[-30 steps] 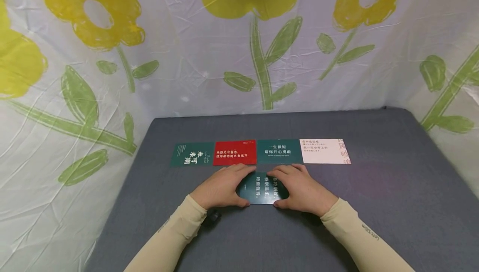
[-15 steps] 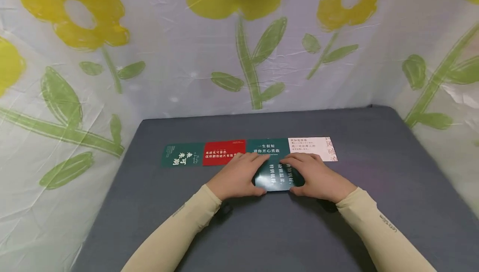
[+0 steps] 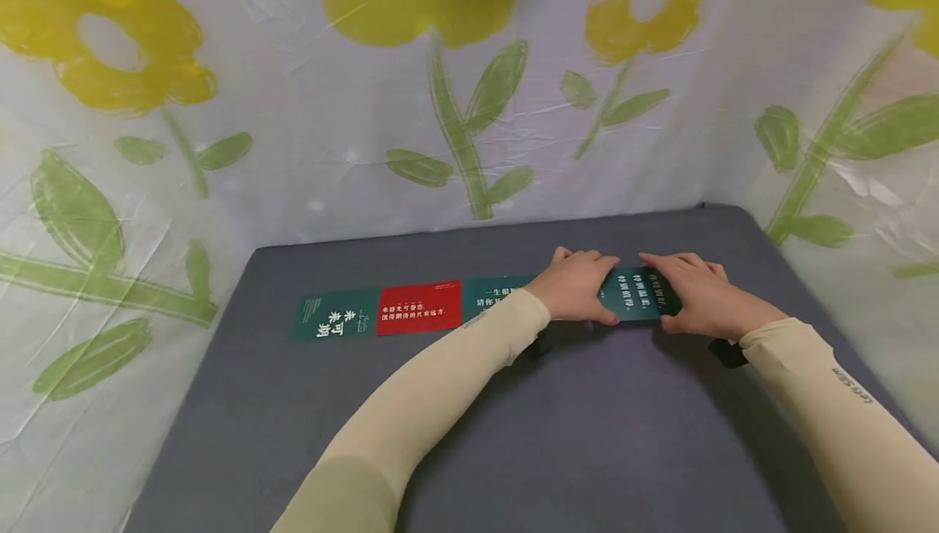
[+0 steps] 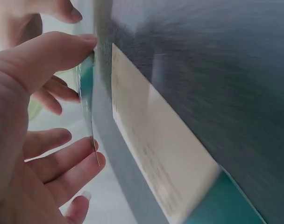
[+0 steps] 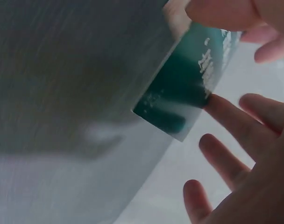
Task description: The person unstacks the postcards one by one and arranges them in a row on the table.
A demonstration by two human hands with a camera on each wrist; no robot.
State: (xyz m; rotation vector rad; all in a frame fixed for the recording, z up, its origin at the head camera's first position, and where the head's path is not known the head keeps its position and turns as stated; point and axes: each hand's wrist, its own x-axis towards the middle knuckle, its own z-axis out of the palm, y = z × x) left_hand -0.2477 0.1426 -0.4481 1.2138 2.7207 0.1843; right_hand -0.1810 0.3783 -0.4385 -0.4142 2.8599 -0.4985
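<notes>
Both hands hold a dark green card (image 3: 632, 295) with white vertical lettering, raised over the far right part of the row of cards. My left hand (image 3: 568, 288) pinches its left side between thumb and fingers, while the right hand (image 3: 707, 295) pinches the other side. In the left wrist view the held card (image 4: 86, 88) appears nearly edge-on. Below it a pale card (image 4: 156, 140) lies flat, mostly hidden in the head view by the left hand. Further left lie a green card (image 3: 495, 292), partly covered by the left hand, a red card (image 3: 420, 307) and another green card (image 3: 334, 314).
The cards lie side by side on a grey table (image 3: 557, 435), short of its back edge. A white curtain (image 3: 330, 109) printed with yellow flowers hangs behind and beside it. A small black device (image 3: 728, 352) shows under the right wrist.
Both hands have carried the green card forward and to the right, from in front of the row to its right end. The head view has shifted right; the other cards stay in place.
</notes>
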